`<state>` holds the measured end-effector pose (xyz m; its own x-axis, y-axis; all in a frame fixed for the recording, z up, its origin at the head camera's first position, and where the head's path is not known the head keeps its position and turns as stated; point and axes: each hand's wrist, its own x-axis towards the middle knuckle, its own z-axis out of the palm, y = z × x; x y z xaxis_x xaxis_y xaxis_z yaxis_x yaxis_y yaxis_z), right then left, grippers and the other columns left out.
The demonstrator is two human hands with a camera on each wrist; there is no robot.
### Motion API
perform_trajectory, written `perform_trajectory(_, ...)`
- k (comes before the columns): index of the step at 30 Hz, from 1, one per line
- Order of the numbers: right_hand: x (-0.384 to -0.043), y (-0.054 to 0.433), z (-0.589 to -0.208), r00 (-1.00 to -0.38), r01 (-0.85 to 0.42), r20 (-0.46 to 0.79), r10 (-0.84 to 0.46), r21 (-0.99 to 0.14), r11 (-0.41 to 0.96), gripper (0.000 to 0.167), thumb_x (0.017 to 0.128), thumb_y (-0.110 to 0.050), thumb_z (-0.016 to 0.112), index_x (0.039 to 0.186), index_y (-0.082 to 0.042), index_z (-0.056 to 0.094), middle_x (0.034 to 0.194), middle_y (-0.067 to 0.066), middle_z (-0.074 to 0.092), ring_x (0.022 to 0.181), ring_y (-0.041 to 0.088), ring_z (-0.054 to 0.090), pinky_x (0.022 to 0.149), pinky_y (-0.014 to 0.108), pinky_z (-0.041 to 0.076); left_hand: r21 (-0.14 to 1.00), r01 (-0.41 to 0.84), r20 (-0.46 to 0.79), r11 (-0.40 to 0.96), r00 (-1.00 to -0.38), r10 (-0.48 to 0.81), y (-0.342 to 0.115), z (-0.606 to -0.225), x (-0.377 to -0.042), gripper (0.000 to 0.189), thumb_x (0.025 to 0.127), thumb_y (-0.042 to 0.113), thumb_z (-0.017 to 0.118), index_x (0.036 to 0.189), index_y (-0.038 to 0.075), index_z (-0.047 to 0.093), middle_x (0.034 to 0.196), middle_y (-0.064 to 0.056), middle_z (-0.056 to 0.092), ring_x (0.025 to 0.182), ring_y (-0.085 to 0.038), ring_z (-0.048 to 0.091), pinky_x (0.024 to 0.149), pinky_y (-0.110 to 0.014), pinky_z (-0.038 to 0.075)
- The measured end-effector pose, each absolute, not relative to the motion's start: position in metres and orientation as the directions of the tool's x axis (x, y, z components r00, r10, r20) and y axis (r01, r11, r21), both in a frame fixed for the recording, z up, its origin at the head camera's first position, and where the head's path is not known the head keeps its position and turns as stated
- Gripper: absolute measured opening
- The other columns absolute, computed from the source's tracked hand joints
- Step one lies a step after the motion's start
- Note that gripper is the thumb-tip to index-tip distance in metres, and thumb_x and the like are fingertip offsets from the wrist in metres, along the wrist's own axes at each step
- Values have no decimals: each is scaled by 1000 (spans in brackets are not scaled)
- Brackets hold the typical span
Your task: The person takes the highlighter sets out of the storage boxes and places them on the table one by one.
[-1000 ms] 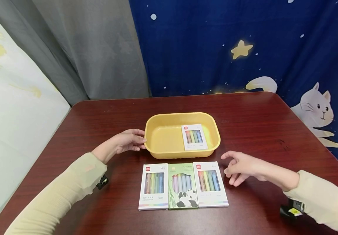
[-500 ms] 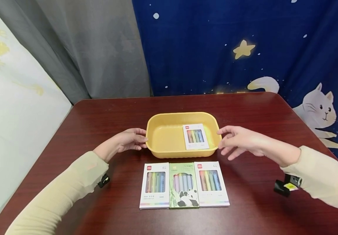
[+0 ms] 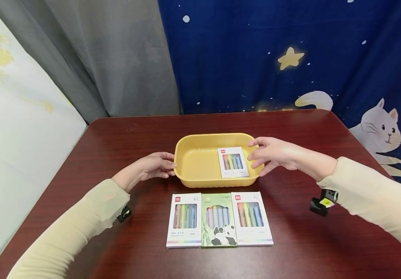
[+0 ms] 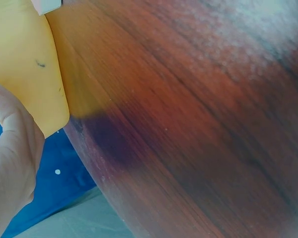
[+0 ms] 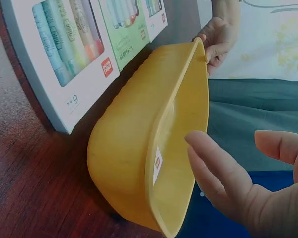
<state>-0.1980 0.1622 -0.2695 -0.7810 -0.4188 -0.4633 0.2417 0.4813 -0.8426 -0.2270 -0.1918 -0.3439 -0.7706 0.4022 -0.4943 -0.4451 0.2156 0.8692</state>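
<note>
A yellow plastic basket (image 3: 195,161) stands on the table, holding one white highlighter box (image 3: 232,172) at its right side. My left hand (image 3: 151,166) holds the basket's left rim, as the right wrist view also shows. Over the right rim my right hand (image 3: 277,154) hovers with fingers spread and nothing between them, fingertips close to the boxed highlighters. In front of the basket lie a white highlighter box (image 3: 184,234), a green panda box (image 3: 218,199) of pens and another white highlighter box (image 3: 254,234), side by side.
The dark red wooden table (image 3: 134,135) bears everything. Behind it hang a grey curtain (image 3: 127,58) and a blue curtain (image 3: 228,58) with stars and a cat. White cloth (image 3: 19,135) hangs at the left.
My right hand has moved from beside the right white box up to the basket and in over its right rim. My left hand stays at the left rim; the boxes have not moved.
</note>
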Motion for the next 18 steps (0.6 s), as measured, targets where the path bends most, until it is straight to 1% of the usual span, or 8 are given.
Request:
perform_trajectory(4, -206, 156, -275, -776, 269, -483, -407, -835, 480, 62, 89, -13, 53, 138, 1, 18, 131, 26, 37, 97, 26, 57, 74, 41, 54, 872, -440, -488, 213, -769, 413, -193, -344, -227, 44, 91, 2, 49, 130, -6, 30, 79, -3, 65, 65, -9, 63, 56, -18, 49)
perform_trajectory(9, -218, 150, -285, -777, 304, -493, -392, -839, 452, 61, 91, -14, 48, 140, 0, 15, 137, 24, 32, 115, 38, 45, 73, 42, 54, 875, -438, -484, 207, -767, 420, -194, -344, -227, 45, 91, 2, 50, 130, -7, 29, 79, -3, 65, 66, -9, 63, 56, -18, 49)
perform_trajectory(13, -226, 146, -289, -772, 332, -505, -385, -838, 433, 62, 93, -15, 46, 142, -1, 11, 144, 21, 24, 126, 43, 33, 79, 46, 51, 875, -436, -483, 209, -768, 419, -194, -344, -227, 46, 91, 2, 50, 131, -7, 29, 78, -3, 65, 65, -9, 63, 56, -18, 49)
perform_trajectory(18, -233, 142, -294, -761, 357, -522, -384, -832, 424, 63, 95, -19, 44, 144, -1, 7, 149, 19, 14, 132, 45, 19, 88, 54, 45, 875, -435, -483, 211, -769, 419, -193, -344, -227, 47, 90, 3, 51, 131, -7, 29, 78, -3, 65, 65, -9, 63, 56, -18, 49)
